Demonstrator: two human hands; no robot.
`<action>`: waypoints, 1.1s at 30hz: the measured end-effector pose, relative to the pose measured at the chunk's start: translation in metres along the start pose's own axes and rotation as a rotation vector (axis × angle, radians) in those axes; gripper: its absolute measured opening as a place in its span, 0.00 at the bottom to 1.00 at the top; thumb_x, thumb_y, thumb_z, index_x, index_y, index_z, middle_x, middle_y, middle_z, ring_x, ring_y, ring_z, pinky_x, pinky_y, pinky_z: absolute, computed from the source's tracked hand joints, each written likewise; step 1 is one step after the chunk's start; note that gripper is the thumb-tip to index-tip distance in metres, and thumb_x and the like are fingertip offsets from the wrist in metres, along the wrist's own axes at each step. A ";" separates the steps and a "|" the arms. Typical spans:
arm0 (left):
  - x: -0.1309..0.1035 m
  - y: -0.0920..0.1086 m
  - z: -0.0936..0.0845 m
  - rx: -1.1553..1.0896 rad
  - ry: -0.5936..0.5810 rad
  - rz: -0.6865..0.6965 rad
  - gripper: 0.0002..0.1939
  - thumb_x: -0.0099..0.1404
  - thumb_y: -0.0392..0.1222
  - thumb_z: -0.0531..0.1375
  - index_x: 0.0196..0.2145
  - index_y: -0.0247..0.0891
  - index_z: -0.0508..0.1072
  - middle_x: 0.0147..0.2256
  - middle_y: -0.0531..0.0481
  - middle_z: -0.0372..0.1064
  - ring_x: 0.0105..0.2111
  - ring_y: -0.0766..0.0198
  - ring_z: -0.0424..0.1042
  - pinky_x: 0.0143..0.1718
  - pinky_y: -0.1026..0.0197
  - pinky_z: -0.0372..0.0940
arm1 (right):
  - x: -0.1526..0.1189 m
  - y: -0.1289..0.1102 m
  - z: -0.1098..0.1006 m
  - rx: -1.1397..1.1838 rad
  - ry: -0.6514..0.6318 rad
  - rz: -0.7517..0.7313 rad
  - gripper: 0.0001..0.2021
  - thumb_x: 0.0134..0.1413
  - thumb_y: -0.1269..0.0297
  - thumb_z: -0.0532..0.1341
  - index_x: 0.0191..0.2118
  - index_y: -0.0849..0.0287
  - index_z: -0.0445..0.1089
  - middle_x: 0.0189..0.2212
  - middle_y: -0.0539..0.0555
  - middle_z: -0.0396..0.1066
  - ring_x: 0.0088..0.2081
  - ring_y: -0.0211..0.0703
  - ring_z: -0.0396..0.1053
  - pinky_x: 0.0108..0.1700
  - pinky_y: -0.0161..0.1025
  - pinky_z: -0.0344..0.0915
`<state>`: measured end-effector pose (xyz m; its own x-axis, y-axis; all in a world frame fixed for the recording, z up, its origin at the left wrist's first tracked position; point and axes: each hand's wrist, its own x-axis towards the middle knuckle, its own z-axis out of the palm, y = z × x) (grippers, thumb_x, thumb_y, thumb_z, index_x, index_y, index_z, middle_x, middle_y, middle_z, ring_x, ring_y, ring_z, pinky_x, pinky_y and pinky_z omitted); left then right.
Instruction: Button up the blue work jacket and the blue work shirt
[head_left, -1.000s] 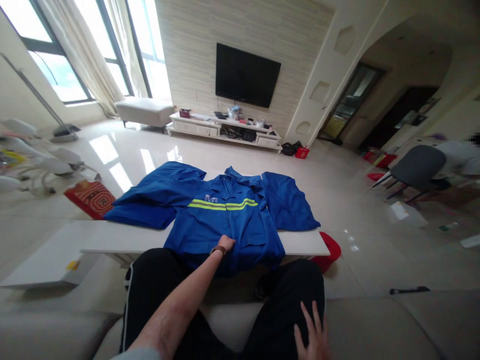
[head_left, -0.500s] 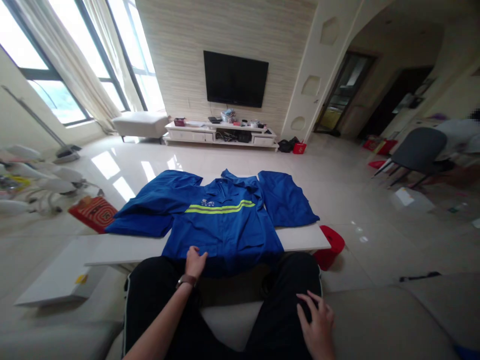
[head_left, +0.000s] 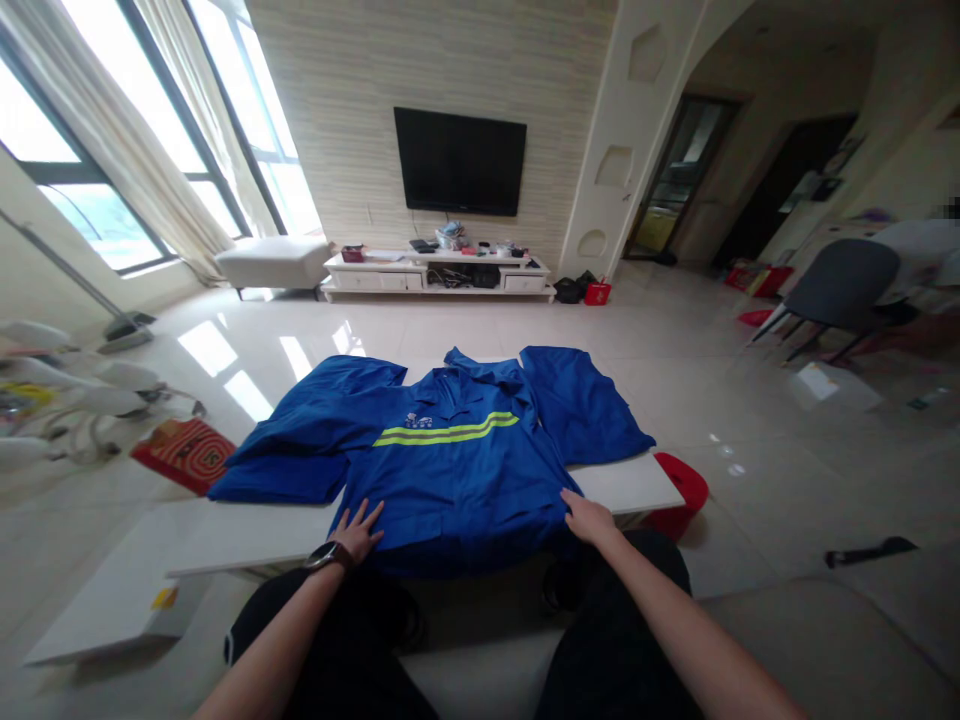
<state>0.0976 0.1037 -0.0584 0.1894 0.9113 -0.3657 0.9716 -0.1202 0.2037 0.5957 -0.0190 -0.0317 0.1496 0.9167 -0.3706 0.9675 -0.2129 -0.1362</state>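
Note:
A blue work jacket (head_left: 457, 470) with a yellow-green reflective stripe lies spread out, front up, on a low white table (head_left: 247, 530). Its sleeves are spread to either side and its hem hangs over the near edge. My left hand (head_left: 357, 528), a watch on its wrist, rests flat with fingers apart on the jacket's lower left corner. At the lower right edge of the jacket my right hand (head_left: 587, 517) touches the fabric, fingers loosely spread. My legs in black trousers are just below the table edge.
A red bin (head_left: 679, 490) stands by the table's right end and a red box (head_left: 184, 452) lies on the floor at left. A TV (head_left: 460, 160) hangs above a white stand (head_left: 439, 275). At the far right a person sits on a grey chair (head_left: 844, 290).
My right hand left my thigh and reached forward to the jacket's lower right edge. My left hand slid left along the hem and flattened out. The camera tilted slightly down and forward.

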 end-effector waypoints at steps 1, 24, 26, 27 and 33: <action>0.002 0.002 -0.004 0.041 -0.037 0.009 0.33 0.62 0.42 0.60 0.65 0.50 0.66 0.69 0.46 0.59 0.72 0.50 0.49 0.69 0.46 0.48 | 0.003 0.006 -0.004 -0.010 -0.002 0.020 0.28 0.60 0.67 0.52 0.66 0.58 0.65 0.65 0.62 0.66 0.62 0.53 0.68 0.60 0.50 0.64; 0.103 0.160 -0.057 -0.103 -0.145 0.302 0.37 0.65 0.45 0.59 0.71 0.48 0.59 0.74 0.40 0.45 0.72 0.35 0.46 0.67 0.30 0.52 | 0.374 -0.206 -0.155 0.087 0.404 -0.061 0.26 0.57 0.63 0.60 0.61 0.65 0.62 0.67 0.69 0.58 0.67 0.61 0.54 0.67 0.54 0.54; 0.102 0.157 -0.060 -0.099 -0.176 0.287 0.37 0.65 0.44 0.60 0.70 0.50 0.59 0.75 0.43 0.40 0.72 0.34 0.45 0.67 0.30 0.53 | 0.395 -0.214 -0.145 0.139 0.380 0.027 0.28 0.55 0.62 0.62 0.61 0.66 0.62 0.66 0.72 0.58 0.66 0.66 0.57 0.65 0.62 0.55; 0.101 0.157 -0.062 -0.098 -0.191 0.281 0.37 0.65 0.44 0.60 0.71 0.50 0.59 0.75 0.45 0.39 0.72 0.34 0.44 0.67 0.30 0.53 | 0.402 -0.216 -0.140 0.167 0.370 0.062 0.28 0.55 0.63 0.63 0.60 0.67 0.62 0.64 0.74 0.61 0.64 0.67 0.60 0.65 0.65 0.55; 0.096 0.157 -0.071 -0.132 -0.242 0.321 0.36 0.66 0.45 0.59 0.71 0.49 0.59 0.74 0.44 0.43 0.72 0.39 0.47 0.67 0.33 0.54 | 0.412 -0.200 -0.158 0.387 0.316 0.107 0.17 0.53 0.58 0.67 0.46 0.64 0.75 0.49 0.69 0.77 0.57 0.62 0.71 0.60 0.52 0.64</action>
<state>0.2585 0.2002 0.0028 0.5229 0.7148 -0.4643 0.8342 -0.3174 0.4509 0.4964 0.4546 -0.0117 0.3556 0.9278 -0.1132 0.8063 -0.3657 -0.4649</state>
